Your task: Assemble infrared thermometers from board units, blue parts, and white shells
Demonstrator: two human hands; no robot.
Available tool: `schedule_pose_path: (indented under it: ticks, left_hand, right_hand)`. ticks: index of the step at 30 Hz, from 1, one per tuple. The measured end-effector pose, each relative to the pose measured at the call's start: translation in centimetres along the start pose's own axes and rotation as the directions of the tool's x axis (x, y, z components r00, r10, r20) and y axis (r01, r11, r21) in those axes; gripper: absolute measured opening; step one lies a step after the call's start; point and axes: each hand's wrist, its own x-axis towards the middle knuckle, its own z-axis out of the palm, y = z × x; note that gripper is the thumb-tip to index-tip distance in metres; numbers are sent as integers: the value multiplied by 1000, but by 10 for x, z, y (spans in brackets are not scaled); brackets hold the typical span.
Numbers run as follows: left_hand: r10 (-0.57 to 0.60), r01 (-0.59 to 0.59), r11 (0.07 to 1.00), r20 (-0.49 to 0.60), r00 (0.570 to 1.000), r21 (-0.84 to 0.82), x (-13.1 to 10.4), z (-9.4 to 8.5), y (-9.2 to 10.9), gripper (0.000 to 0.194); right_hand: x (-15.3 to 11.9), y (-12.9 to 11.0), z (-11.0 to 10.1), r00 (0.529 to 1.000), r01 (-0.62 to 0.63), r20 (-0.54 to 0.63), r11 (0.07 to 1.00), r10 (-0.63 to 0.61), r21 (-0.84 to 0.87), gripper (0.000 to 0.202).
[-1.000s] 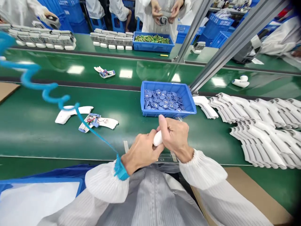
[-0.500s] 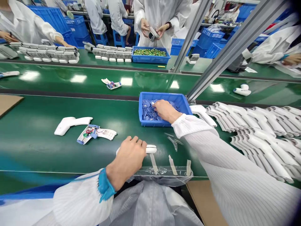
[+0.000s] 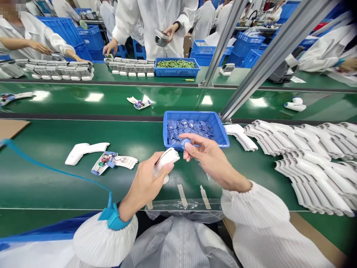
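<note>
My left hand (image 3: 149,178) is closed around a white thermometer-gun housing (image 3: 168,158), its open end tilted up to the right. Between the thumb and fingers of my right hand (image 3: 208,156) is a small blue plastic cap (image 3: 185,143), just short of the housing's end. Behind them stands a blue bin (image 3: 224,141) holding many similar blue plastic parts (image 3: 192,128). To the left lie an empty white shell (image 3: 79,152) and an opened half (image 3: 111,162) with wires and a circuit board.
White shell halves (image 3: 315,178) lie in rows at the right. A slanted metal post (image 3: 267,63) rises behind the bin. Tape strips (image 3: 182,195) hang along the front edge. Across the belt (image 3: 111,98), co-workers handle grey-white devices (image 3: 58,69).
My right hand has come out of the bin with a blue cap and moved toward my left hand. My left hand has lifted and tilted the white housing off the table.
</note>
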Motion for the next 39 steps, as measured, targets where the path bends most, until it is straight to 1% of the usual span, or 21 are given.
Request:
schedule_pose_path:
  ticks: [3, 6, 8, 10, 13, 15, 17, 19, 20, 22, 24, 25, 26, 28, 29, 30, 32, 33, 34, 36, 39]
  left_hand:
    - [43, -44, 998, -31, 999, -33, -2, 10, 6, 34]
    - [69, -71, 996, -49, 996, -49, -3, 15, 8, 34]
    - [73, -77, 995, -60, 996, -70, -4, 17, 8, 34]
    - [69, -76, 993, -73, 995, -90, -5, 18, 7, 34]
    - [57, -65, 993, -77, 995, -97, -6, 16, 6, 35]
    - [51, -55, 994, -47, 998, -90, -7, 14, 7, 36]
    - [62, -62, 995, -3, 998, -81, -6, 12, 9, 38]
    - [99, -97, 994, 36, 994, -56, -5, 11, 9, 38]
    - [124, -123, 992, 46, 991, -22, -4, 11, 9, 37]
    - [176, -178, 976, 31, 984, 123, -2, 13, 7, 34]
    - [234, -225, 924, 9, 972, 309, -1, 17, 3, 29]
    - [262, -247, 893, 11, 965, 376, -1, 19, 2, 28]
    - [287, -276, 869, 35, 957, 410, -2, 21, 0, 28]
    - [317, -322, 863, 78, 945, 390, -6, 25, -2, 28]
    - [313, -309, 876, 49, 948, 371, -9, 28, -3, 27]
    - [291, -267, 893, -11, 957, 363, -11, 31, -4, 28]
    - [187, -102, 920, -194, 963, 379, -13, 38, -7, 37]
    - [134, -16, 921, -279, 951, 388, -12, 43, -9, 44]
    - [100, 40, 918, -326, 940, 395, -10, 46, -11, 49]
    - [95, 56, 915, -347, 933, 401, -5, 51, -14, 54]
    - [136, -12, 921, -291, 947, 390, -1, 46, -16, 53]
  right_hand:
    - [-13, 4, 12, 994, -28, -97, 992, 40, 124, 42]
    - [-17, 8, 18, 981, 14, -192, 998, -3, 55, 39]
    - [-19, 10, 20, 972, 49, -228, 999, -51, -15, 35]
    - [-21, 11, 19, 967, 49, -249, 998, -55, -31, 34]
    - [-24, 11, 15, 976, 6, -217, 1000, -4, 9, 36]
    - [-25, 10, 13, 983, 7, -184, 1000, -10, -15, 37]
    - [-27, 7, 11, 983, 56, -166, 992, -74, -111, 35]
    - [-29, 5, 12, 982, 126, -109, 961, -157, -247, 31]
    - [-31, 5, 13, 979, 162, -65, 933, -192, -320, 28]
    - [-35, 7, 16, 968, 222, -2, 856, -252, -466, 25]
    - [-41, 14, 16, 953, 246, -1, 776, -303, -580, 22]
    - [-45, 18, 15, 948, 242, -14, 753, -317, -612, 21]
    - [-50, 22, 13, 948, 232, -27, 747, -317, -622, 19]
    - [-60, 30, 7, 962, 203, -22, 765, -273, -611, 16]
    - [-65, 32, 4, 970, 188, -9, 776, -243, -603, 15]
    - [-70, 33, 2, 978, 173, 11, 784, -208, -596, 13]
    - [-79, 35, 2, 989, 143, 53, 792, -139, -593, 13]
    - [-82, 36, 5, 991, 134, 76, 792, -111, -595, 15]
    - [-85, 36, 10, 992, 128, 86, 786, -96, -605, 17]
    - [-89, 39, 22, 990, 139, 69, 759, -123, -636, 23]
    - [-93, 43, 36, 979, 157, 6, 744, -203, -650, 29]
